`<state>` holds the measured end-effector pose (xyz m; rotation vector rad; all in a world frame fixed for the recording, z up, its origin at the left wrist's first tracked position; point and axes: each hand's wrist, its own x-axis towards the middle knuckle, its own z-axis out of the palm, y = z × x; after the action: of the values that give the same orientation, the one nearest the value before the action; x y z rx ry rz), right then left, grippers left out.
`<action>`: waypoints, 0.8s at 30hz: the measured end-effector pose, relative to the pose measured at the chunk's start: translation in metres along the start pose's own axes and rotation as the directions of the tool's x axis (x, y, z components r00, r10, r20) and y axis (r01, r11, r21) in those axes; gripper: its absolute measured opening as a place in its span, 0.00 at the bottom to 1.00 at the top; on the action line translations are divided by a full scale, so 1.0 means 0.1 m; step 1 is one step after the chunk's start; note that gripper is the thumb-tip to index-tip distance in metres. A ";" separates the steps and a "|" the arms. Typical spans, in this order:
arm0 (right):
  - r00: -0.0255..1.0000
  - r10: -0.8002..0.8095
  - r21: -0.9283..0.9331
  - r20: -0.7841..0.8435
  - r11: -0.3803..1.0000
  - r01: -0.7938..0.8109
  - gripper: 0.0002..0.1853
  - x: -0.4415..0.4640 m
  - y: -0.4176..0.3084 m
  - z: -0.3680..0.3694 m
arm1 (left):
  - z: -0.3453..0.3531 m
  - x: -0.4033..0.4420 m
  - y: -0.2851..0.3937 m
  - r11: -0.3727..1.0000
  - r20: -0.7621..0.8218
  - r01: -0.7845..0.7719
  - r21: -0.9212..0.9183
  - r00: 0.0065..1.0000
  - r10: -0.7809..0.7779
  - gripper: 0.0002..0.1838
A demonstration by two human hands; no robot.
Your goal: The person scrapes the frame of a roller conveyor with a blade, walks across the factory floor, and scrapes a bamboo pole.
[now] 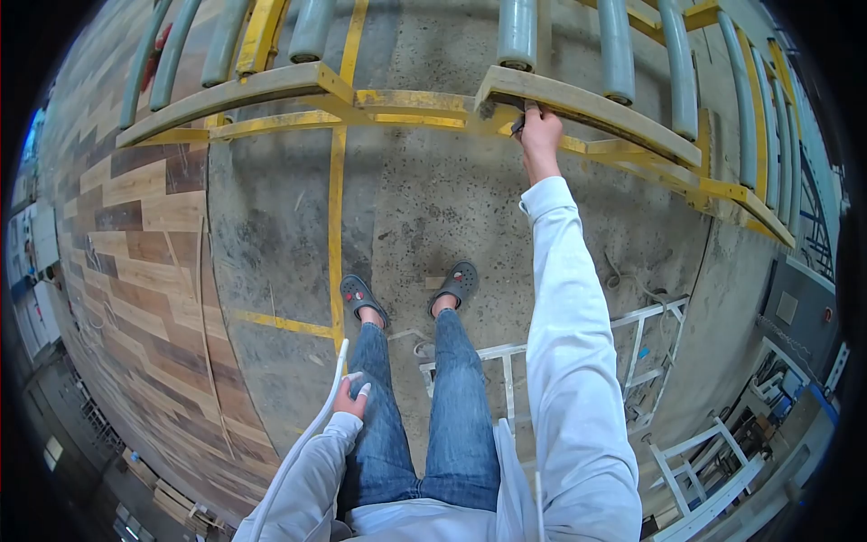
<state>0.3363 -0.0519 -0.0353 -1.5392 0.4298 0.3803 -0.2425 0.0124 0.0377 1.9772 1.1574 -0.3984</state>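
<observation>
Head view: right grip (pixel 542 134) closed on a dark object (pixel 517 125), partly hidden, at the roller frame's beam (pixel 623 126); left grip (pixel 352 397) beside a white tube (pixel 293 458), its closure not discernible.

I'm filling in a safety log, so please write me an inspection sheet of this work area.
Surface: speckled concrete floor marked with yellow lines; wood-plank flooring on the left.
Job's things: yellow-edged beam below grey rollers; a small dark item at its near end, too small to identify.
Clutter: pale ladder-like frame lying on the concrete; thin strip on the planks.
Hands: right hand at the beam's end, grip unclear; left hand by the thigh.
Cables: white cord passing the left hand, hold unclear; pale strand curled on the floor.
Surroundings: grey cabinet on the right.
</observation>
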 end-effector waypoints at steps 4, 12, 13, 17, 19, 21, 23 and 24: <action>0.971 -0.237 -0.377 0.029 0.897 0.230 0.15 0.12 0.01 0.13 | 0.01 0.02 -0.08 1.000 -0.001 -0.008 0.001 1.000 0.008 0.16; 0.946 -0.248 -0.378 0.210 0.871 0.312 0.13 -0.19 0.02 -0.21 | -0.09 0.04 -0.01 0.998 -0.025 0.034 -0.051 0.999 -0.035 0.15; 0.904 -0.353 -0.349 0.242 0.837 0.420 0.13 -0.23 0.04 -0.19 | -0.09 0.05 -0.05 0.999 -0.024 0.034 -0.021 0.999 -0.035 0.15; 0.709 -0.599 -0.439 0.371 0.560 0.703 0.12 -0.17 0.14 -0.08 | -0.11 0.08 -0.24 0.999 -0.021 -0.037 0.023 0.999 0.038 0.16; 0.777 -0.521 -0.583 0.354 0.527 0.618 0.11 -0.12 0.25 -0.21 | -0.10 0.06 -0.30 1.000 -0.022 -0.026 0.018 0.999 0.026 0.16; 0.880 -0.382 -0.807 0.283 0.400 0.434 0.12 -0.05 0.34 -0.28 | -0.11 0.06 -0.33 1.000 -0.048 -0.010 0.003 0.999 0.010 0.16; 0.834 -0.438 -0.732 0.335 0.436 0.523 0.12 -0.16 0.23 -0.20 | -0.15 0.04 -0.30 1.000 -0.030 0.008 -0.021 1.000 -0.008 0.16; 0.786 -0.495 -0.654 0.371 0.462 0.599 0.12 -0.25 0.15 -0.20 | -0.17 0.02 -0.26 0.999 -0.003 0.021 -0.042 1.000 -0.021 0.16</action>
<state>0.3064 -0.0710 -0.0355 -2.3446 -0.4350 0.1231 -0.2652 0.0331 0.0349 1.9319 1.1803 -0.3787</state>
